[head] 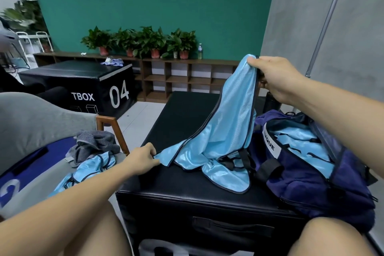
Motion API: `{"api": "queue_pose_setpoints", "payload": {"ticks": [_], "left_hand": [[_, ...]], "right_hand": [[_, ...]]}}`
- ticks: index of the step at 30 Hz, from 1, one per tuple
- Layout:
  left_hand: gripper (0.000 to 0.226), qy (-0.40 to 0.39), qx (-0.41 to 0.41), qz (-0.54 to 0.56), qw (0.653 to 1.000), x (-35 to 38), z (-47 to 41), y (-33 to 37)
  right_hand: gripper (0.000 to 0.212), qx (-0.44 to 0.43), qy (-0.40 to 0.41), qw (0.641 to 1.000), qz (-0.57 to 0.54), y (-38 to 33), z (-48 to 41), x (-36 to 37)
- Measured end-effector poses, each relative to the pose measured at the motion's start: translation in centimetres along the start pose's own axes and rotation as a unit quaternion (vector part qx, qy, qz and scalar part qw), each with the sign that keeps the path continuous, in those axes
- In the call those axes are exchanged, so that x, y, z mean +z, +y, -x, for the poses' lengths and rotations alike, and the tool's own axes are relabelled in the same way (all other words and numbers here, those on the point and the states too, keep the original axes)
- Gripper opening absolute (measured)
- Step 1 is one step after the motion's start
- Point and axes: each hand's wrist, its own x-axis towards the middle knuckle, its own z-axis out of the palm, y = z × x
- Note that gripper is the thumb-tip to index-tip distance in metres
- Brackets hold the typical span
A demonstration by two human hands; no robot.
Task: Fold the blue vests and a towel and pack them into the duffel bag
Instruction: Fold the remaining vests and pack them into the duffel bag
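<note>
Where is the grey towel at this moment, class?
In the head view, the grey towel lies crumpled on the left, on the grey chair, just behind a blue vest and left of the black box.

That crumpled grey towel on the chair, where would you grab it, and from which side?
Probably the raised ridge on top of the crumpled grey striped towel, pinched from above. It lies in a loose heap, its folds bunched upward, and the wooden chair arm stands close on its right. The left hand, now pinching the light blue mesh vest, is nearer.
</note>
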Motion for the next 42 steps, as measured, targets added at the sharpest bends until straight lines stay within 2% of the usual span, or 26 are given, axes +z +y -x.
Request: {"api": "queue_pose_setpoints", "payload": {"ticks": [3,13,17,20,23,24,27,30,35,38,40,42], "left_hand": [[0.020,0.013,-0.021,0.017,1.000,0.2,-0.9,0.1],[0.018,-0.020,-0.066,0.024,0.997,0.0,-2.6,1.1],[0.014,0.011,-0.085,0.142,0.986,-1.0,-2.4,1.4],[0.012,0.024,-0.109,0.294,0.949,-3.0,-2.2,1.5],[0.034,0.009,-0.143,0.391,0.909,-5.8,-1.7,1.8],[0.034,0.003,-0.145,0.427,0.893,-6.7,-1.4,2.1],[0.012,-0.005,-0.122,0.520,0.846,-9.7,-0.7,3.5],[0.011,-0.015,-0.079,0.586,0.806,-12.9,0.0,4.9],[0.018,-0.022,0.001,0.657,0.754,-18.4,1.6,7.4],[0.020,-0.003,0.056,0.678,0.733,-21.4,2.7,9.3],[0.026,0.009,0.095,0.680,0.727,-23.4,3.5,10.5],[0.037,0.026,0.132,0.664,0.735,-25.4,4.0,11.6]], "right_hand": [[0.028,0.002,-0.005,1.000,-0.002,0.1,0.1,0.2],[0.021,0.004,-0.018,1.000,0.008,0.2,0.4,-0.1],[0.021,0.002,-0.016,1.000,0.004,0.0,0.4,-0.7],[0.023,0.000,-0.009,1.000,-0.001,-0.1,0.3,-1.2],[0.029,-0.001,-0.006,1.000,-0.009,-0.4,0.3,-1.5],[0.032,-0.002,-0.004,1.000,-0.010,-0.6,0.4,-1.5],[0.039,-0.006,-0.007,1.000,-0.017,-1.4,0.4,-1.7],[0.047,-0.011,-0.007,1.000,-0.018,-2.5,0.6,-2.0],[0.029,-0.034,0.015,0.999,-0.035,-5.2,0.7,-3.1],[0.033,-0.048,0.027,0.998,-0.036,-7.1,0.9,-4.0],[0.033,-0.057,0.032,0.997,-0.040,-8.5,1.1,-4.6],[0.032,-0.066,0.035,0.996,-0.047,-10.0,1.3,-5.3]]}}
